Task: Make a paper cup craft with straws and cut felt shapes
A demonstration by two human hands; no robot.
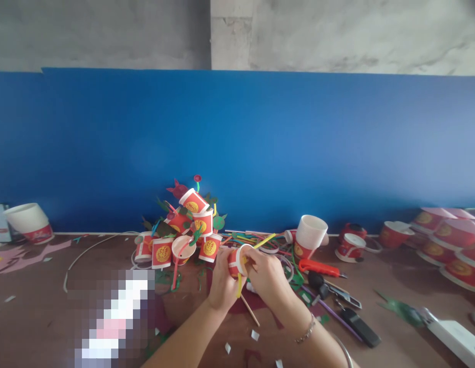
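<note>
A red and white paper cup [234,261] is tilted sideways in my left hand [221,281], whose fingers are wrapped round its side. My right hand [268,273] is closed at the cup's white rim, pinching a yellow drinking straw [239,286] or a part of it; the fingers hide the exact grip. One yellow end hangs below the cup, and another yellow straw piece [265,241] sticks out behind my right hand. Just left of my hands stands a pile of decorated red paper cups [162,253] with green and dark red paper cut-outs and bent straws.
Several loose coloured straws [241,237] lie behind my hands. To the right are stacked white cups [312,232], an orange-red cutter [321,267], keys with a black fob [360,324] and more red cups [444,240]. A blue panel [237,148] closes the table's back. Paper scraps [254,335] lie in front.
</note>
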